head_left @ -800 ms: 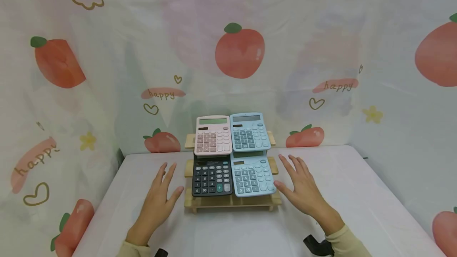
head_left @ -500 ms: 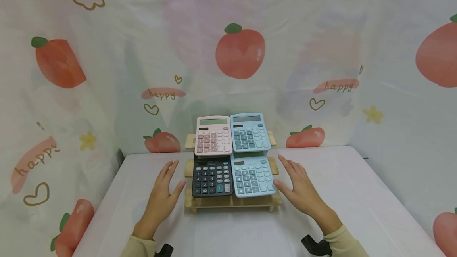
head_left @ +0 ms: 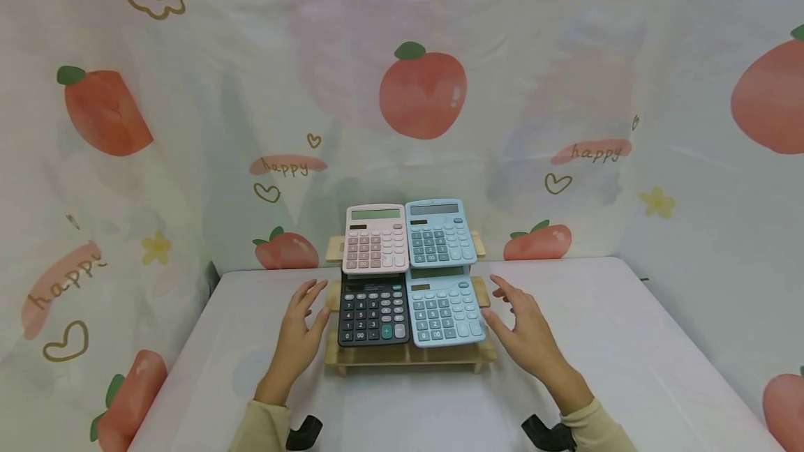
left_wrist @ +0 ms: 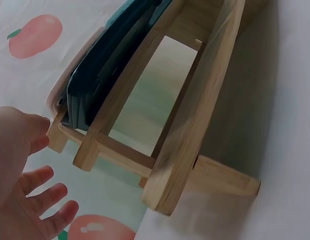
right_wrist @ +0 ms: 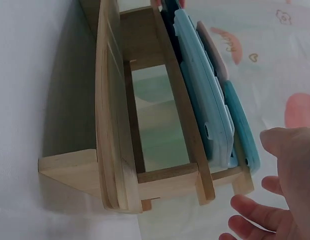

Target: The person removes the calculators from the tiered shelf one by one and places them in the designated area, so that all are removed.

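A tiered wooden rack (head_left: 410,356) holds calculators in two rows. On its upper tier a pink calculator (head_left: 376,238) leans left of a light blue calculator (head_left: 441,232). Below them a black calculator (head_left: 373,309) stands left of a second light blue calculator (head_left: 446,307). My left hand (head_left: 298,333) is beside the rack's left side, fingers relaxed and holding nothing, the thumb toward the black calculator. On the right side my right hand (head_left: 526,332) has its fingers spread and bent a little, with the thumb tip close to the lower blue calculator's edge. Nothing is in its grasp.
The rack stands on a white-covered table (head_left: 402,410). Behind it hangs a printed curtain (head_left: 402,159) with fruit and hearts, which also runs along both sides. A black wrist mount (head_left: 304,432) shows under the left sleeve, another black mount (head_left: 548,434) by the right sleeve.
My left hand has moved right and in toward the rack. My right hand has shifted only slightly, its fingers bending a bit more. The calculators and rack have not moved.
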`<state>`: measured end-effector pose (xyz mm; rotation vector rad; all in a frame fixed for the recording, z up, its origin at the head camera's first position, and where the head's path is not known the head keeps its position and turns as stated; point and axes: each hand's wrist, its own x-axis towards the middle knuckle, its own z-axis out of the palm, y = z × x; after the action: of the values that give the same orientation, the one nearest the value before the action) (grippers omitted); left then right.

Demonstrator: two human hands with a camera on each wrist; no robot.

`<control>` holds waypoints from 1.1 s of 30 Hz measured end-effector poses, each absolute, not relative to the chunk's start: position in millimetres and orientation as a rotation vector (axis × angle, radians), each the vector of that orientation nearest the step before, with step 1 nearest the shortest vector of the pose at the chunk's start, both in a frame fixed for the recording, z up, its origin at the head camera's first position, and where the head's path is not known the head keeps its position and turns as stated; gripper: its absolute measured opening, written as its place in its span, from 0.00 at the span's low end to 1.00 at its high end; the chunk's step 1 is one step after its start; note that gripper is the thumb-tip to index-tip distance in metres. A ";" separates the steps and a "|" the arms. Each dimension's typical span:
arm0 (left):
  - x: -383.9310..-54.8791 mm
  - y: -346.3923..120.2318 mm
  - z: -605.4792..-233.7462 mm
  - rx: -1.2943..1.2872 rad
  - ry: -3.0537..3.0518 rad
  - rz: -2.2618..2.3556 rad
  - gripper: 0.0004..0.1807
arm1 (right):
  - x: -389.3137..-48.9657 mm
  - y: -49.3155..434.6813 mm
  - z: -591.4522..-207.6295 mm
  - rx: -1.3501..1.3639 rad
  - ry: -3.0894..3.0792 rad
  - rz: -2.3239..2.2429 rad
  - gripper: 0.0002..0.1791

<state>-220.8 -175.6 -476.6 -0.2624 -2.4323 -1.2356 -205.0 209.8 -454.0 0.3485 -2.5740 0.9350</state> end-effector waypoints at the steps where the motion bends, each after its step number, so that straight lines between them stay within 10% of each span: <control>1: -222.6 -174.7 -477.1 -0.258 -2.426 -1.250 0.25 | -205.4 209.0 -454.3 0.342 -2.568 0.942 0.32; 33: -235.6 -165.8 -489.5 -0.161 -2.416 -1.444 0.21 | -212.5 202.5 -468.5 0.487 -2.520 1.528 0.21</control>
<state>-235.6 -165.8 -489.5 -0.1608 -2.4164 -1.4435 -212.5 202.5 -468.5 0.4873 -2.5200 1.5284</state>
